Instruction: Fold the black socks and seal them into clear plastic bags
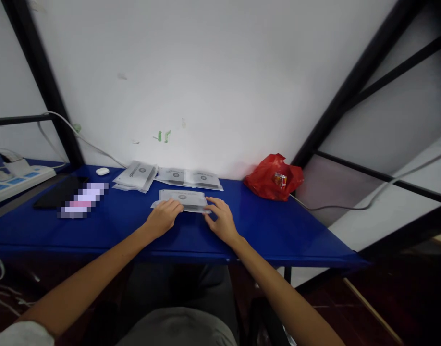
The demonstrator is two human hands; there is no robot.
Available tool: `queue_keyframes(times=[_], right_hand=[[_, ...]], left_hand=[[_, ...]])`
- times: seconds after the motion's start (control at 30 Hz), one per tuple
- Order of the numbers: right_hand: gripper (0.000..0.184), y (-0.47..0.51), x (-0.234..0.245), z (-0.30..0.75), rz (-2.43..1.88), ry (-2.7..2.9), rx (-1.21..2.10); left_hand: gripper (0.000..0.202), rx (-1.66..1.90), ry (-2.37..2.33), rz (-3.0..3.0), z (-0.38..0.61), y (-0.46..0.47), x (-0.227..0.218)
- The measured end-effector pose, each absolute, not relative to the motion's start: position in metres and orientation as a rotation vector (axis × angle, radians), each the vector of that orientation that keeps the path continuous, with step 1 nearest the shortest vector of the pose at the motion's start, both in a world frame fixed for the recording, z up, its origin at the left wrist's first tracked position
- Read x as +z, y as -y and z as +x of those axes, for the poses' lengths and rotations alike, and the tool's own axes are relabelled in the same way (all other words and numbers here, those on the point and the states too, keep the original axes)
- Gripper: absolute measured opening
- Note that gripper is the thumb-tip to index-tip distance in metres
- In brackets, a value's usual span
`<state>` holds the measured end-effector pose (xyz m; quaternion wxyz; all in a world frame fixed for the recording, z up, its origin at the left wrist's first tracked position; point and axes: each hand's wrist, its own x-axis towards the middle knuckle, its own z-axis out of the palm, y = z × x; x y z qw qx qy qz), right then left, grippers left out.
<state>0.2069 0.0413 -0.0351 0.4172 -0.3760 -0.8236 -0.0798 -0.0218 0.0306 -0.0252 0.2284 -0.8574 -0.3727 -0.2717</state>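
A flat frosted plastic packet (186,197) with grey print and a round dark mark lies on the blue table in front of me. At its front left edge, the fingers of my left hand (165,217) are bent together and closed on the packet. My right hand (222,222) rests at its right end, fingers and thumb apart, with fingertips touching the edge. Just behind are two similar packets side by side, the left packet (171,176) and the right packet (205,179). Further left, a small pile of such packets (137,176) lies at an angle.
On the blue table (274,230), a crumpled red plastic bag (273,178) sits at the right. To the left are a small white case (102,171), a dark tablet-like slab (55,193), a blurred-out item (82,201) and a power strip (22,181). Black frame posts flank the white wall.
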Motion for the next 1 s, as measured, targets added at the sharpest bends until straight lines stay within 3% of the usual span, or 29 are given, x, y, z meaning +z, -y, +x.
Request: queue_keyframes(times=[0.3,1.0], right_hand=[[0.005,-0.038,-0.037,0.209,-0.903,2.006,-0.185],[0.018,-0.04,-0.034,0.213,-0.956,2.031,-0.282]], left_hand=[[0.019,-0.887,1.096,-2.342,-0.033,-0.024,-0.028],[0.021,-0.98,1.146,-2.394,-0.03,-0.029,-0.027]])
